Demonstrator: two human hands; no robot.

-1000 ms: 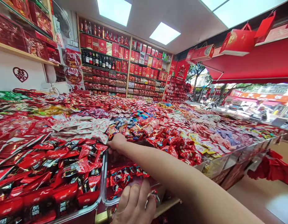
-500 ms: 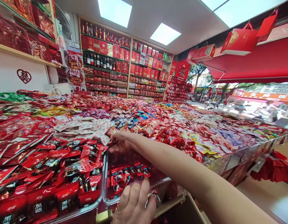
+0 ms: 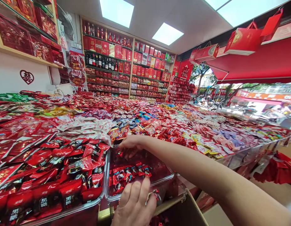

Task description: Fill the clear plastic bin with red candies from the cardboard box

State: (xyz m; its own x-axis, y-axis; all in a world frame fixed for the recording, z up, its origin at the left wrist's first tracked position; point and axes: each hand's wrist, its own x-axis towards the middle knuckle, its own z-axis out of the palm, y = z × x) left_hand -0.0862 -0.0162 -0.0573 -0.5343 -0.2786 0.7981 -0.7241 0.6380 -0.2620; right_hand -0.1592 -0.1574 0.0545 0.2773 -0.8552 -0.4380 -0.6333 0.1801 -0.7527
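A clear plastic tray (image 3: 159, 181) has a row of small red wrapped candies (image 3: 128, 173) across its middle. My right hand (image 3: 131, 146) reaches into the tray's back left part, fingers bent downward, with a red wrapped candy (image 3: 120, 153) at the fingertips. My left hand (image 3: 134, 205) is palm down at the tray's front edge, its fingers curled. A piece of shiny wrapper (image 3: 156, 194) shows beside its thumb; the palm side is hidden. Below it stands an open cardboard box (image 3: 175, 204) with red wrapped items inside.
Larger red and black packets (image 3: 44, 196) fill the tray on the left. White packets (image 3: 85, 127) and heaps of colourful sweets spread behind. Shelves (image 3: 132, 72) with bottles and red boxes line the back wall. Red bags (image 3: 244, 39) hang at upper right.
My right hand has moved a little right and down into the tray, away from its back left corner; a red candy now shows under its fingers. My left hand has barely moved.
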